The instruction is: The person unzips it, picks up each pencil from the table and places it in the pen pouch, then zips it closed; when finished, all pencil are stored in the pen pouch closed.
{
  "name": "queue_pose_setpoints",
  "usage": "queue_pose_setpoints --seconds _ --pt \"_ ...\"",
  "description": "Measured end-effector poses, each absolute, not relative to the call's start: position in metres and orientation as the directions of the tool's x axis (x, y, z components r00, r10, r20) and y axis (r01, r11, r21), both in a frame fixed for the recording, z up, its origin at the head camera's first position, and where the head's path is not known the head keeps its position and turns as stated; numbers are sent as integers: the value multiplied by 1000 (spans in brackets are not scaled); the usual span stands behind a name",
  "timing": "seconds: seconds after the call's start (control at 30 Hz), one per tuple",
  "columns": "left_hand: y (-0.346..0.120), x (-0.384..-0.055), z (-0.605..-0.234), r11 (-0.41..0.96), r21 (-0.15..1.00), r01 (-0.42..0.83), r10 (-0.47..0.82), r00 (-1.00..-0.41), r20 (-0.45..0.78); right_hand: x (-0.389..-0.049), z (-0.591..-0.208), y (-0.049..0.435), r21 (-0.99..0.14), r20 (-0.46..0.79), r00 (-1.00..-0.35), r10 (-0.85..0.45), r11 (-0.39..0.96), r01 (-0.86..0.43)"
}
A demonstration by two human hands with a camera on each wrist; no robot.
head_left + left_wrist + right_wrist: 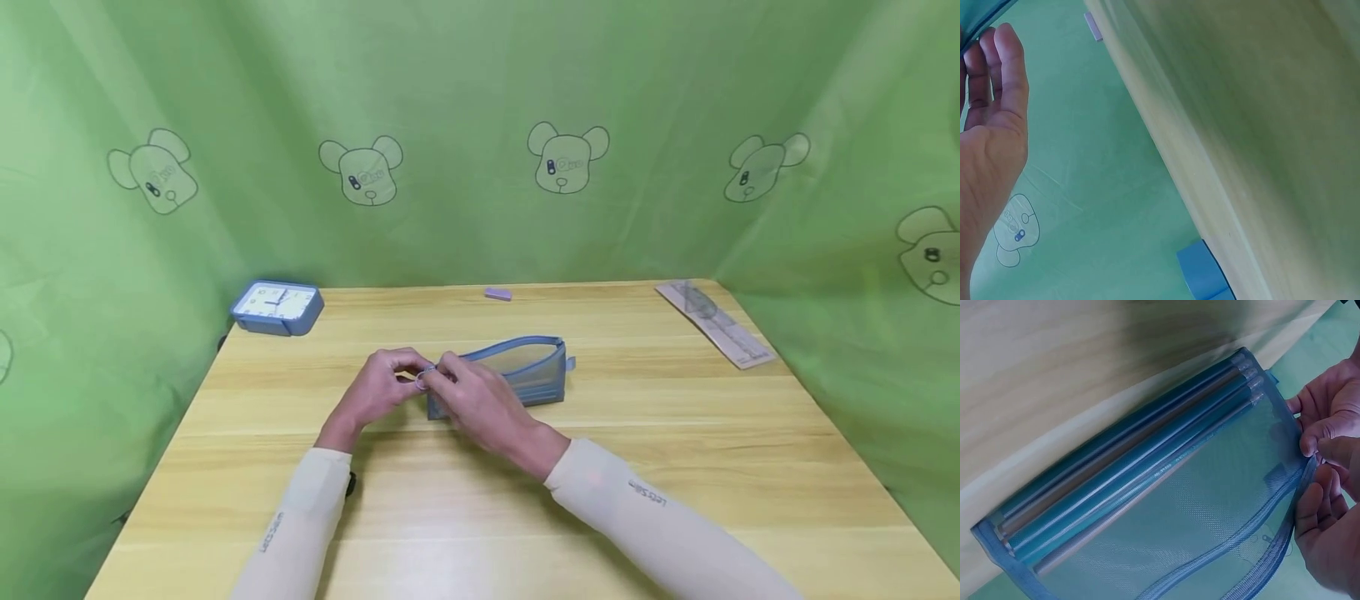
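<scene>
A blue mesh pencil case (pixel 553 382) stands on the table, its zipped top gaping. Through its mesh, the right wrist view shows several long pens or pencils (pixel 1135 453) lying side by side along the bottom. My left hand (pixel 381 385) pinches the left end of the case near the zip's end. Right beside it, my right hand (pixel 483 404) grips the same corner, thumbs close together. A small pale loop (pixel 424 379) shows between the fingers; what it belongs to is unclear. The left wrist view catches only part of my left hand (pixel 994 106) and a strip of blue.
A blue clock (pixel 277 307) lies at the table's back left. A small purple eraser-like block (pixel 498 293) is near the back edge. At the right lies a flat pack with rulers (pixel 716 323). Green curtain (pixel 465 208) surrounds the table.
</scene>
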State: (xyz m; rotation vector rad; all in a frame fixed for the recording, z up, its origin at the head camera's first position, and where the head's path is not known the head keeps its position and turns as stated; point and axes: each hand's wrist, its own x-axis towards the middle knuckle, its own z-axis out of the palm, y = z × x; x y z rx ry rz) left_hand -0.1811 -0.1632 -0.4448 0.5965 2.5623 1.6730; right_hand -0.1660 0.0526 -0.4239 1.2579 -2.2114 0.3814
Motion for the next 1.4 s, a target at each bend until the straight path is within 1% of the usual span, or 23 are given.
queue_pose_setpoints --seconds 0.17,0.33,0.43,0.53,0.63,0.7,0.8,0.97,1.17,1.3,1.4 --pt "-163 -180 -445 351 886 302 324 -927 188 -168 -425 52 52 597 -393 -699 523 -851" --pt "-161 -178 -445 358 882 306 320 -928 192 -167 -426 47 40 632 -426 -648 575 -817" --pt "-159 -177 -445 358 877 320 319 -925 207 -165 -424 42 -43 669 -482 -566 618 -785" --pt "-158 -177 -444 354 874 332 316 -923 222 -165 -420 37 -192 684 -570 -455 642 -742" --pt "-157 -176 -444 350 876 331 307 -924 227 -168 -416 34 -327 668 -649 -365 639 -696" --pt "-156 -176 -445 351 876 331 301 -926 229 -169 -413 33 -385 646 -685 -336 631 -673" --pt "-155 -175 -445 361 873 330 299 -927 226 -170 -410 34 -433 613 -720 -326 624 -651" --pt "-154 -176 -444 389 862 326 286 -932 223 -169 -403 39 -496 555 -770 -315 618 -610" --pt "-152 -176 -445 358 861 363 264 -923 280 -166 -400 45 -552 479 -827 -295 632 -544" --pt "-150 -176 -444 365 845 391 246 -916 317 -166 -401 48 -539 458 -842 -284 665 -517" --pt "-149 -176 -444 380 831 407 239 -911 336 -166 -402 50 -501 475 -829 -295 684 -530"
